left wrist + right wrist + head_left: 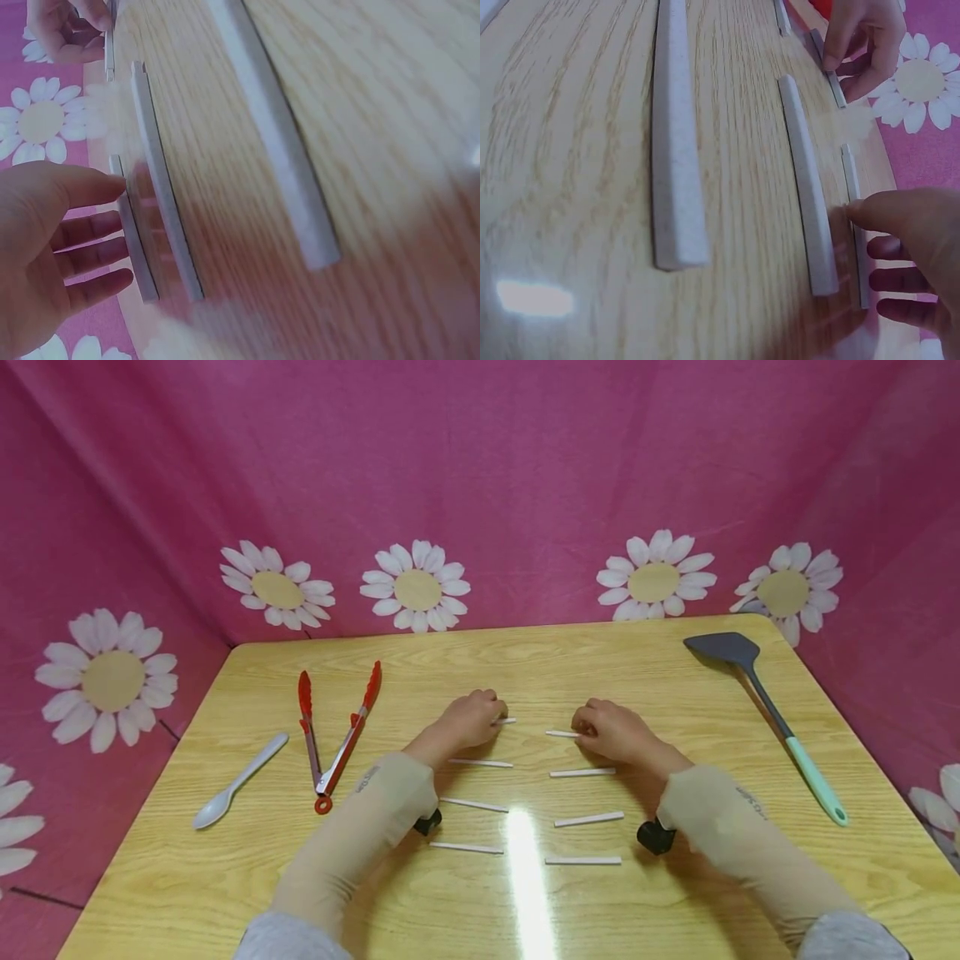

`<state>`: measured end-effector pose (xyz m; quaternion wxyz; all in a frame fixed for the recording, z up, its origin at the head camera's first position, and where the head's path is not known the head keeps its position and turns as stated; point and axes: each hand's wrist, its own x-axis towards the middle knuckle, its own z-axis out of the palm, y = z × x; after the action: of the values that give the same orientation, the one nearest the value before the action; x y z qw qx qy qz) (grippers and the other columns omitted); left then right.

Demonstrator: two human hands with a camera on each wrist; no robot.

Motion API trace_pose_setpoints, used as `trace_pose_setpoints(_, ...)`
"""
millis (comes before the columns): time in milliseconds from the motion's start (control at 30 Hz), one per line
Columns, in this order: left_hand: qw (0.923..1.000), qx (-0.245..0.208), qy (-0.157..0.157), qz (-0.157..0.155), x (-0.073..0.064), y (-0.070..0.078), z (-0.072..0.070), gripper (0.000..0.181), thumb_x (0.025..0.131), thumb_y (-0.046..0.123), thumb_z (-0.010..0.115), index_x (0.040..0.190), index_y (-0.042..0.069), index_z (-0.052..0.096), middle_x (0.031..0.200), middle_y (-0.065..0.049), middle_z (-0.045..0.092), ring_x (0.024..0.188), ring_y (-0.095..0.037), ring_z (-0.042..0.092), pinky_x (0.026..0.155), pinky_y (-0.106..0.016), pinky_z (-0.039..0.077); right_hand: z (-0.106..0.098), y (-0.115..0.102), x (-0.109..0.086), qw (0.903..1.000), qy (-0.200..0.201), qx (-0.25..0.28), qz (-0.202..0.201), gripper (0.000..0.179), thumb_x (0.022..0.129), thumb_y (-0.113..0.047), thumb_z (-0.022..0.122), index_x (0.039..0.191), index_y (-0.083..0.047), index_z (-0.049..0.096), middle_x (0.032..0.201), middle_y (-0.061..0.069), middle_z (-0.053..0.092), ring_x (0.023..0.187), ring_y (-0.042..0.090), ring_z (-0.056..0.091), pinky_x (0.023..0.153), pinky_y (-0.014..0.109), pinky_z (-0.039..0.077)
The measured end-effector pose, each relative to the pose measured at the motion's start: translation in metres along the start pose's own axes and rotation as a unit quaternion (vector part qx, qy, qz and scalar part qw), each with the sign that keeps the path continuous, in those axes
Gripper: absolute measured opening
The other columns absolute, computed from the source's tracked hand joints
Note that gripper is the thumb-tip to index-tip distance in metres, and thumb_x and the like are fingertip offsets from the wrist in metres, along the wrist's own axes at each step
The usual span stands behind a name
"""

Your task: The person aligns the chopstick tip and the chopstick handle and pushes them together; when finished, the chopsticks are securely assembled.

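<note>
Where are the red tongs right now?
In the head view, the red tongs lie spread open on the table's left side, between the pale spoon and the left beige sleeve.

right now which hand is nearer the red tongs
Left: the left hand is right of the red tongs; the right hand is farther right, beyond the left one.

The sticks [582, 772] are white, the daisy-print curtain [517, 485] magenta
</note>
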<state>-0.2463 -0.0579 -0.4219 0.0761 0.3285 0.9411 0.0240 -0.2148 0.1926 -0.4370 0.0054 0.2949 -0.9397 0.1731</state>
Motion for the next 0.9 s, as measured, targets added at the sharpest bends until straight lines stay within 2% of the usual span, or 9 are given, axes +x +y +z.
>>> trace_pose_setpoints(133, 0.9999, 0.009, 0.007, 0.0, -0.0003, 0.0009, 0.0006, 0.014, 0.088, 0.016, 0.057, 0.1, 0.012, 0.062, 0.094, -0.004, 0.054, 0.086, -0.02, 0.053, 0.069, -0.032, 0.047, 0.0018, -0.0004, 0.0007, 1.0, 0.008, 0.0, -0.002, 0.013, 0.076, -0.01, 0.069, 0.086, -0.007, 0.061, 0.076, 0.003, 0.051, 0.068, 0.016, 0.048, 0.057, 0.031, 0.041)
trace_pose_setpoints(367, 0.999, 0.015, 0.041, 0.009, -0.001, 0.0016, 0.0014, 0.005, 0.088, 0.013, 0.055, 0.091, 0.011, 0.059, 0.088, -0.004, 0.054, 0.082, -0.021, 0.054, 0.065, -0.032, 0.047, 0.0041, -0.0011, 0.0028, 0.9998, 0.016, -0.011, 0.008, 0.01, 0.076, -0.009, 0.068, 0.081, -0.009, 0.059, 0.075, 0.001, 0.05, 0.068, 0.017, 0.046, 0.057, 0.031, 0.041)
trace_pose_setpoints(600, 0.9992, 0.013, 0.036, 0.004, -0.0003, 0.0012, 0.0029, 0.005, 0.089, 0.014, 0.054, 0.089, 0.011, 0.058, 0.087, -0.004, 0.054, 0.082, -0.021, 0.054, 0.066, -0.032, 0.047, 0.0054, -0.0025, 0.0033, 0.9997, 0.008, -0.012, 0.018, 0.008, 0.078, -0.009, 0.067, 0.079, -0.01, 0.058, 0.076, 0.001, 0.05, 0.069, 0.017, 0.047, 0.059, 0.032, 0.042)
trace_pose_setpoints(767, 0.9994, 0.004, 0.035, -0.001, -0.0001, -0.0003, 0.0029, 0.005, 0.088, 0.014, 0.055, 0.088, 0.01, 0.058, 0.085, -0.004, 0.056, 0.081, -0.02, 0.054, 0.066, -0.031, 0.046, 0.0059, -0.0012, 0.0008, 0.9995, 0.01, -0.002, 0.03, 0.006, 0.079, -0.01, 0.066, 0.081, -0.009, 0.06, 0.078, 0.002, 0.052, 0.073, 0.018, 0.049, 0.064, 0.035, 0.044)
trace_pose_setpoints(900, 0.9987, -0.012, 0.049, 0.003, -0.0014, -0.0023, 0.0016, 0.004, 0.087, 0.012, 0.056, 0.085, 0.01, 0.057, 0.082, -0.004, 0.055, 0.076, -0.019, 0.053, 0.063, -0.03, 0.045, 0.0019, -0.0017, -0.0011, 0.9987, 0.022, 0.02, 0.04, 0.005, 0.081, -0.01, 0.064, 0.081, -0.008, 0.06, 0.078, 0.002, 0.054, 0.073, 0.018, 0.048, 0.065, 0.035, 0.044)
